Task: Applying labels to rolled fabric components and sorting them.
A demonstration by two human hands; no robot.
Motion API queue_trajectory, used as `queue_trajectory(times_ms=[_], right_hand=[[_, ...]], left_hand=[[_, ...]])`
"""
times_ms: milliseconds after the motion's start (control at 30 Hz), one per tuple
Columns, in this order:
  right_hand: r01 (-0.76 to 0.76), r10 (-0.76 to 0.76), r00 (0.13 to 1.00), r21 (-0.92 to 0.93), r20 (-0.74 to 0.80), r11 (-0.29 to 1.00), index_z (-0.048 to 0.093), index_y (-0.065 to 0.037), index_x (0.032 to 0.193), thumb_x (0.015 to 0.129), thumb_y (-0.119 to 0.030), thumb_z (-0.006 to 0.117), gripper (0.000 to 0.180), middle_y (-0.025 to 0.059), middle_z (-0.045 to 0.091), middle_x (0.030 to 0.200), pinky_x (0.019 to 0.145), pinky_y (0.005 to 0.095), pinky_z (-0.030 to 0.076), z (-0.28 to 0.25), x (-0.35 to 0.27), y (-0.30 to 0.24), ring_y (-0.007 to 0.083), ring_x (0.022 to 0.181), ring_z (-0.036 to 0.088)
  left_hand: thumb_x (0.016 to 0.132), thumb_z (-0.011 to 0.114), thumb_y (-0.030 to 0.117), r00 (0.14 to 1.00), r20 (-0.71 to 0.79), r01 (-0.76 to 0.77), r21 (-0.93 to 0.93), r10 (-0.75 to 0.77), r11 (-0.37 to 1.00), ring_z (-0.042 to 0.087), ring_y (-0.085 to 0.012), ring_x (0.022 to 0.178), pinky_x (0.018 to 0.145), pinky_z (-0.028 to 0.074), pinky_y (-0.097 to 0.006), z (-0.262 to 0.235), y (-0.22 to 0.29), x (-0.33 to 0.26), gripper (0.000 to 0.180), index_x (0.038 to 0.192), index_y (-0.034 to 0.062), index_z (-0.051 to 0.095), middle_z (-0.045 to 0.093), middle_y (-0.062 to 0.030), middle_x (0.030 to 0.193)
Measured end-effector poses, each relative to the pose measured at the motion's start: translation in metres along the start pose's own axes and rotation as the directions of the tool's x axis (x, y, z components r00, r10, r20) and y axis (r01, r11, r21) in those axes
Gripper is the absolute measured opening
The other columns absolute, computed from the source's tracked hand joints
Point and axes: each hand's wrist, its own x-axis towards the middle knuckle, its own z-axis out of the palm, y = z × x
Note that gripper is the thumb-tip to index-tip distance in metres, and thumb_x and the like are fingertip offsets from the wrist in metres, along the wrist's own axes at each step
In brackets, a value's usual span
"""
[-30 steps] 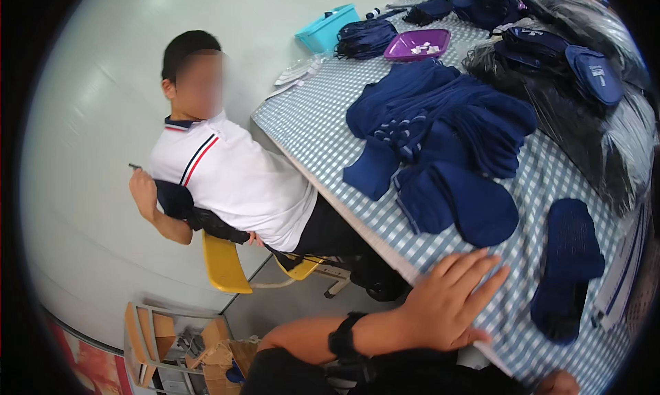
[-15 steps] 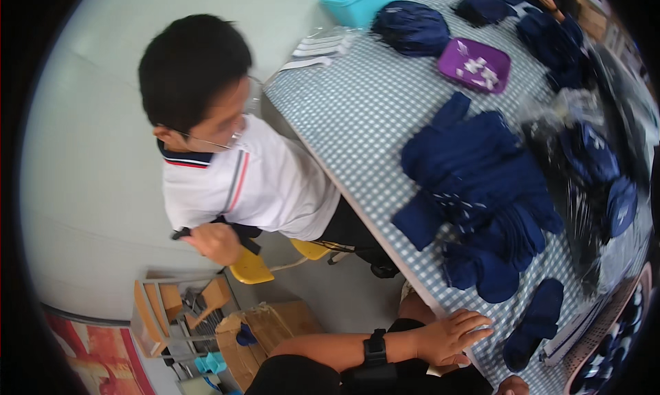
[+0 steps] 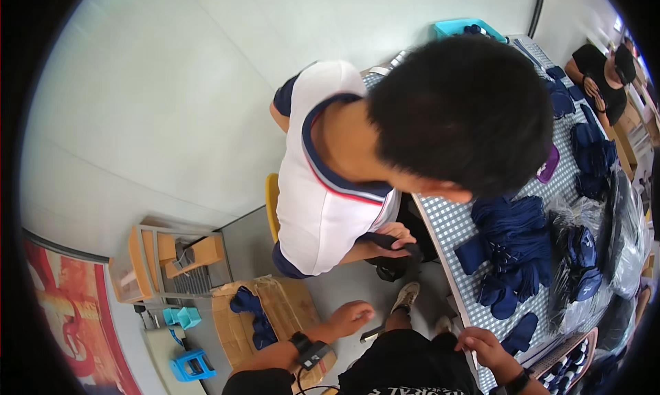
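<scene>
My left hand (image 3: 350, 318) hangs in the air over the floor, fingers loosely bent and apart, holding nothing. A cardboard box (image 3: 292, 302) with navy cloth pieces (image 3: 258, 319) in it lies close by. My right hand (image 3: 481, 345) is at the table's near edge, fingers half curled and apart, with nothing visible in it. Beside it on the checked tablecloth (image 3: 440, 220) lies a single navy sock (image 3: 520, 333). Farther up is a heap of navy socks (image 3: 512, 237). A person in a white shirt leans in front of me, a dark strip (image 3: 388, 242) in their hand.
A pink basket (image 3: 597, 336) of rolled socks stands at the table's near right. Clear plastic bags (image 3: 622, 237) lie along the right side. A teal bin (image 3: 467, 25) stands at the far end. Behind the person is a yellow chair (image 3: 273, 199). Another person sits across the table.
My left hand has left the table edge and moved left over the floor. My right hand has come further into view. The person in white has risen and leans toward the table.
</scene>
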Motion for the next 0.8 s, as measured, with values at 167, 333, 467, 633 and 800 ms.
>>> queue_trajectory(times_ms=[167, 333, 467, 633, 800], right_hand=[[0.034, -0.030, 0.998, -0.052, 0.063, 0.998, 0.068, -0.001, 0.106, 0.097, -0.018, 0.070, 0.019, 0.0042, 0.065, 0.094, 0.075, 0.0277, 0.049, 0.016, 0.050, -0.020, 0.0113, 0.087, 0.060], [0.295, -0.295, 0.955, -0.042, 0.013, 0.954, 0.057, -0.002, 0.125, 0.095, -0.010, 0.072, 0.034, 0.0023, 0.064, 0.101, 0.079, 0.0268, 0.051, 0.021, 0.085, -0.057, 0.0103, 0.091, 0.061], [0.319, -0.325, 0.944, 0.096, 0.057, 0.943, 0.057, -0.002, 0.124, 0.094, -0.011, 0.073, 0.035, 0.0046, 0.065, 0.102, 0.077, 0.0290, 0.055, 0.025, 0.102, -0.102, 0.0134, 0.086, 0.066], [0.062, -0.103, 0.917, 0.119, 0.386, 0.991, 0.062, 0.000, 0.123, 0.096, -0.015, 0.071, 0.032, 0.0124, 0.071, 0.113, 0.078, 0.0333, 0.058, 0.046, 0.103, -0.131, 0.0202, 0.089, 0.071], [0.242, -0.287, 0.950, 0.290, 0.124, 0.926, 0.054, -0.001, 0.128, 0.092, -0.004, 0.064, 0.037, 0.0159, 0.070, 0.113, 0.080, 0.0373, 0.059, 0.074, 0.125, -0.141, 0.0276, 0.092, 0.072]], left_hand=[[0.107, 0.058, 0.028, 0.959, -0.169, 0.212, -0.103, -0.227, 0.972, 0.065, -0.0166, 0.091, 0.083, 0.053, -0.033, -0.026, -0.005, -0.061, 0.027, 0.110, 0.0025, 0.068, 0.067, -0.0045, 0.101], [0.107, 0.054, 0.034, 0.802, -0.578, 0.020, -0.222, -0.148, 0.975, 0.065, -0.0163, 0.093, 0.086, 0.052, -0.034, -0.044, 0.010, -0.115, 0.036, 0.111, -0.0001, 0.066, 0.068, -0.0062, 0.104], [0.105, 0.051, 0.036, 0.654, -0.757, -0.290, -0.227, 0.019, 0.930, 0.066, -0.0192, 0.102, 0.094, 0.050, -0.035, -0.100, 0.047, -0.147, 0.041, 0.121, 0.0004, 0.063, 0.071, -0.0084, 0.110], [0.105, 0.049, 0.037, 0.280, -0.948, -0.598, -0.293, -0.149, 0.746, 0.066, -0.0193, 0.093, 0.089, 0.049, -0.034, -0.147, 0.093, -0.147, 0.036, 0.107, 0.0053, 0.067, 0.071, -0.0059, 0.099], [0.106, 0.045, 0.035, 0.508, -0.860, -0.454, -0.321, -0.055, 0.831, 0.064, -0.0178, 0.085, 0.080, 0.047, -0.034, -0.231, 0.106, -0.159, 0.035, 0.100, 0.0076, 0.065, 0.069, -0.0046, 0.093]])
